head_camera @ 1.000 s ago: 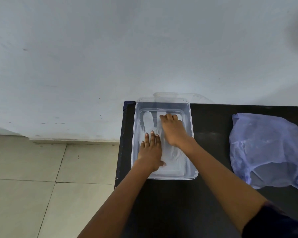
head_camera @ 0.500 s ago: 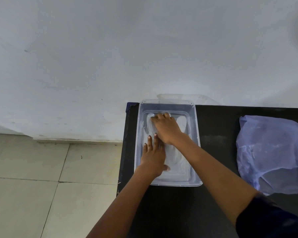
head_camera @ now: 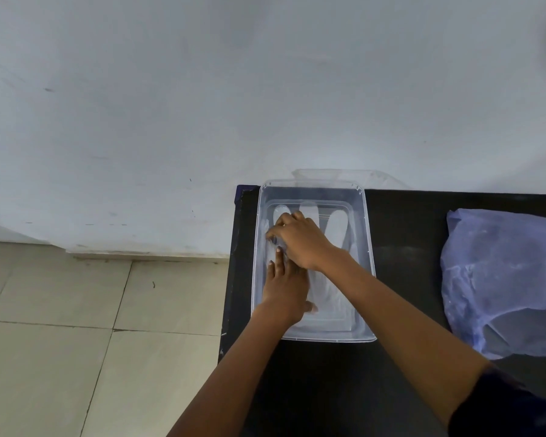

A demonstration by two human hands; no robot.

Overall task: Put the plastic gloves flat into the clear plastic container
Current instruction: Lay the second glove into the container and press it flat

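Note:
A clear plastic container (head_camera: 368, 253) stands at the left end of a black table (head_camera: 404, 279). A thin clear plastic glove (head_camera: 336, 227) lies flat on its bottom, fingers pointing away from me. My left hand (head_camera: 286, 287) rests flat on the glove's near part, fingers spread. My right hand (head_camera: 300, 239) lies across the glove's far left fingers, with fingertips curled at the left side. Whether those fingertips pinch the film I cannot tell. Both hands hide much of the glove.
A crumpled bluish plastic bag (head_camera: 501, 279) lies on the table at the right. A clear lid (head_camera: 344, 175) leans behind the container against the white wall. The table's left edge drops to a tiled floor (head_camera: 76, 342).
My right hand has slid leftward and nearer across the glove's fingers, uncovering the right-hand fingers. My left hand has stayed pressed on the glove.

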